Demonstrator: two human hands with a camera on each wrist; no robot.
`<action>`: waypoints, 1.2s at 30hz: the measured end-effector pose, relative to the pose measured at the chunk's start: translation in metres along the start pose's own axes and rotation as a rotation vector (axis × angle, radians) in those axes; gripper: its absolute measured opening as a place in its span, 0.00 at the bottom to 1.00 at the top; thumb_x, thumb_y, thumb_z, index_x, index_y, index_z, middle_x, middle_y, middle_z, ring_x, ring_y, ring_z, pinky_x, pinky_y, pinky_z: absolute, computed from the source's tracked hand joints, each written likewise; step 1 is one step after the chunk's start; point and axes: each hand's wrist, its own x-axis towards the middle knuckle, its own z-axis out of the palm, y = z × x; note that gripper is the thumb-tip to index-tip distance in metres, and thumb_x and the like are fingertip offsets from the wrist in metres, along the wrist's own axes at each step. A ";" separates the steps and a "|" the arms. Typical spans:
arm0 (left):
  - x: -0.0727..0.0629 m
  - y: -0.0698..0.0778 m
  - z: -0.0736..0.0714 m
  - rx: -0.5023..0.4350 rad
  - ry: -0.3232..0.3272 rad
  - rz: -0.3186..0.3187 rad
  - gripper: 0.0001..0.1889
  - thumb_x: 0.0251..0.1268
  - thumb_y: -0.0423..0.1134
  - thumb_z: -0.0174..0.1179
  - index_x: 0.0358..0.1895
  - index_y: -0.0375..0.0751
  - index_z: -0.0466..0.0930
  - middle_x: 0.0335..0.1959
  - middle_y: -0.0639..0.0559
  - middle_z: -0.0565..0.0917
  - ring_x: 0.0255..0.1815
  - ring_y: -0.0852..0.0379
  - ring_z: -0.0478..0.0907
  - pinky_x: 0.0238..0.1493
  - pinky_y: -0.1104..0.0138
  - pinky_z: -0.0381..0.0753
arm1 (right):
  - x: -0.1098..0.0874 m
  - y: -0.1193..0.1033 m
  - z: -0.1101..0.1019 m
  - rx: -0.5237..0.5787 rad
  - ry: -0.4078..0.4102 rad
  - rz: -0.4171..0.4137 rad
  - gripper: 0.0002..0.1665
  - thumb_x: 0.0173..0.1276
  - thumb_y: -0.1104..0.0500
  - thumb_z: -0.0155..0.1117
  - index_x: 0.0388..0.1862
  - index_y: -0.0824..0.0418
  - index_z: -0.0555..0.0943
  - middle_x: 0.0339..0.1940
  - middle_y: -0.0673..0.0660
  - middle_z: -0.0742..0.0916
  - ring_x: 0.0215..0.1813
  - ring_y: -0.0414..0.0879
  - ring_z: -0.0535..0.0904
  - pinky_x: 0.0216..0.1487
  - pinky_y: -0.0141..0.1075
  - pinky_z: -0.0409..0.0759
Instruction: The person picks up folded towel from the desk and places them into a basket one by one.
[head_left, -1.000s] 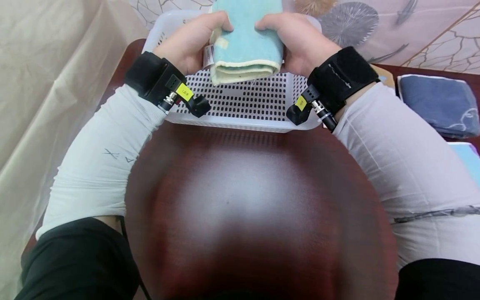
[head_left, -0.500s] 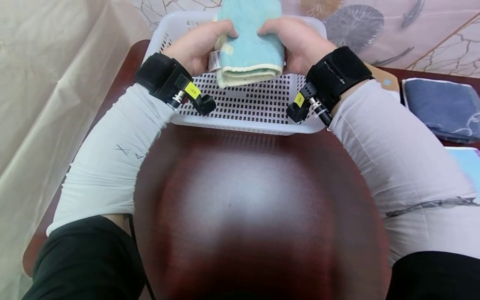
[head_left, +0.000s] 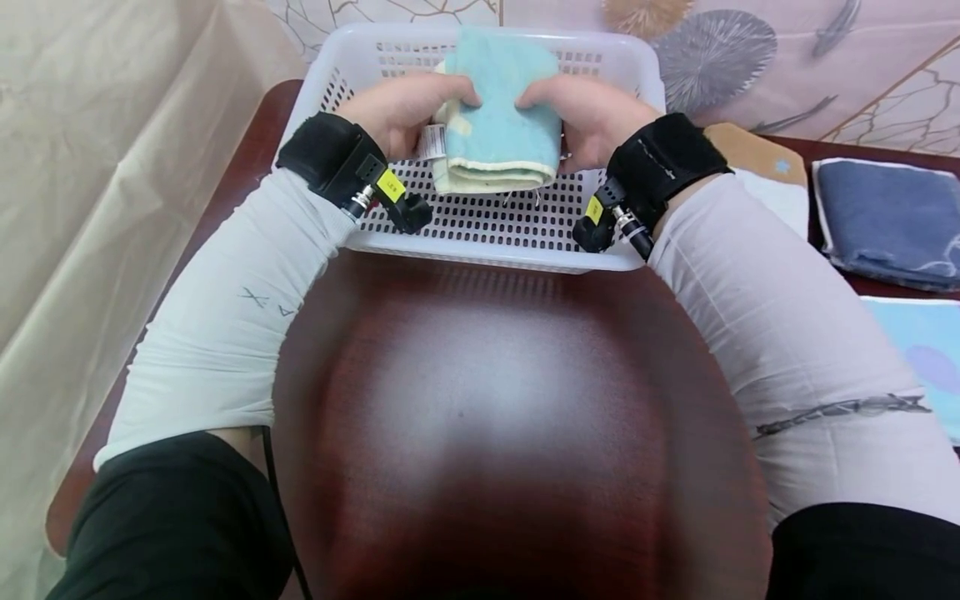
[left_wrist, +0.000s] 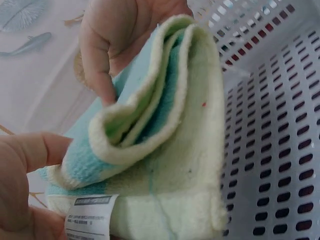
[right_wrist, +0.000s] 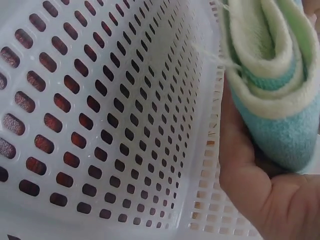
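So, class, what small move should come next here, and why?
Probably lower the towel straight down into the basket: the left hand and right hand grip its opposite sides, and it is already folded, held over the basket's holed floor.

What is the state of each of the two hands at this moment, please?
Left hand: holding the left side of the folded light-blue towel.
Right hand: holding the same towel at its right side.
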 end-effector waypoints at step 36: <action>0.005 -0.003 0.003 0.676 -0.018 -0.137 0.40 0.74 0.57 0.47 0.81 0.53 0.39 0.83 0.56 0.42 0.80 0.57 0.50 0.68 0.61 0.73 | -0.006 0.011 0.012 -0.492 -0.048 0.129 0.52 0.75 0.44 0.53 0.82 0.44 0.30 0.84 0.47 0.38 0.82 0.55 0.49 0.75 0.46 0.67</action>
